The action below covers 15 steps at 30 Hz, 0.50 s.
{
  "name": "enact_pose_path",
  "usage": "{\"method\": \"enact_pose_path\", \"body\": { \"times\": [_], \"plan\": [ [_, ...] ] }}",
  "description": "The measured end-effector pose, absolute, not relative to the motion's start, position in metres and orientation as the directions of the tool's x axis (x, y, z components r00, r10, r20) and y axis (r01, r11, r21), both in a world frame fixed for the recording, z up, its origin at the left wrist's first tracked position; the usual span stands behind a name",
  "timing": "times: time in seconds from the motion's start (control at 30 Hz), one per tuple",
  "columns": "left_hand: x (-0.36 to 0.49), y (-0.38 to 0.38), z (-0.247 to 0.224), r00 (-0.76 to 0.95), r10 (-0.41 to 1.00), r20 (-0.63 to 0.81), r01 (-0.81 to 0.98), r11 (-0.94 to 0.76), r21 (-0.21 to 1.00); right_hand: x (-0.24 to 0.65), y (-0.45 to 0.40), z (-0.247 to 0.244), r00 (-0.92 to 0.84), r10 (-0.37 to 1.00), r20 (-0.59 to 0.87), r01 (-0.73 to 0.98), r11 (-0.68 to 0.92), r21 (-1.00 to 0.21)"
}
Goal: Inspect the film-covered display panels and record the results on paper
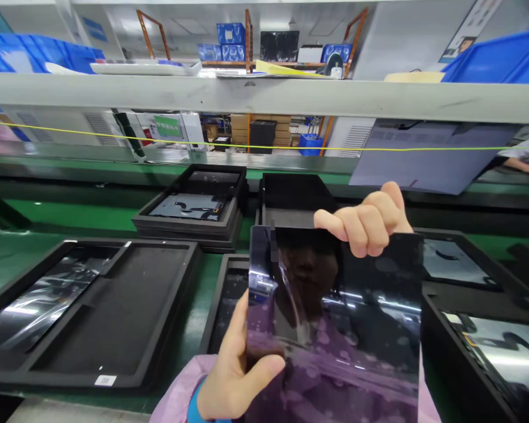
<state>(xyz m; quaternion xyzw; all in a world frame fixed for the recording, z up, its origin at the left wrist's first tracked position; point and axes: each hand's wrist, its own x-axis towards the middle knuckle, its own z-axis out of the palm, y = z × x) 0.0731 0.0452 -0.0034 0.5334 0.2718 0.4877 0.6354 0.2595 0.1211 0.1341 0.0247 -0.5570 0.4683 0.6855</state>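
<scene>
A glossy black display panel [352,335] is held up close to the camera, its shiny face reflecting a person and ceiling lights. My left hand [242,370] grips its left edge, thumb on the face and the other fingers behind. Over the top edge, toward the right corner, curl the fingers of my right hand [368,223]; its thumb sticks up. To the left lies a black foam tray [167,311] with two compartments: one holds a film-covered panel [53,294], the other is bare. Part of another tray [220,294] shows behind the held panel.
Stacked foam trays [189,235] with panels stand at the back, beside another black tray stack [297,191]. More trays with panels [506,341] lie at the right. A shelf beam [247,97] and a yellow cord [247,146] cross above. Another person's arm [522,161] shows far right.
</scene>
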Motion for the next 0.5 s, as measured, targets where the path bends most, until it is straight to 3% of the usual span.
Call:
{"method": "enact_pose_path", "body": {
  "times": [0.07, 0.2, 0.3, 0.37, 0.4, 0.43, 0.5],
  "plan": [
    [0.073, 0.043, 0.006, 0.344, 0.931, 0.118, -0.329, 0.002, 0.944, 0.258, 0.124, 0.133, -0.002, 0.634, 0.774, -0.625, 0.603, -0.496],
    [0.073, 0.039, 0.016, 0.213, 0.974, 0.08, -0.332, -0.005, 0.943, 0.26, 0.123, 0.139, -0.062, 0.621, 0.781, -0.516, 0.65, -0.558],
    [0.072, 0.038, 0.021, 0.084, 0.993, 0.081, -0.33, -0.049, 0.943, 0.268, 0.111, 0.146, -0.029, 0.819, 0.573, -0.304, 0.539, -0.785],
    [0.073, 0.04, 0.026, 0.008, 0.994, 0.113, -0.331, -0.104, 0.938, 0.276, 0.104, 0.144, -0.034, 0.921, 0.387, -0.037, 0.386, -0.922],
    [0.074, 0.041, 0.03, -0.017, 0.99, 0.139, -0.331, -0.136, 0.934, 0.28, 0.103, 0.141, -0.008, 0.939, 0.343, 0.145, 0.341, -0.929],
    [0.075, 0.042, 0.033, -0.03, 0.986, 0.164, -0.331, -0.164, 0.929, 0.283, 0.103, 0.136, 0.045, 0.936, 0.35, 0.336, 0.316, -0.887],
    [0.077, 0.044, 0.037, -0.017, 0.983, 0.185, -0.34, -0.18, 0.923, 0.287, 0.107, 0.122, 0.168, 0.851, 0.497, 0.647, 0.285, -0.707]
  ]
}}
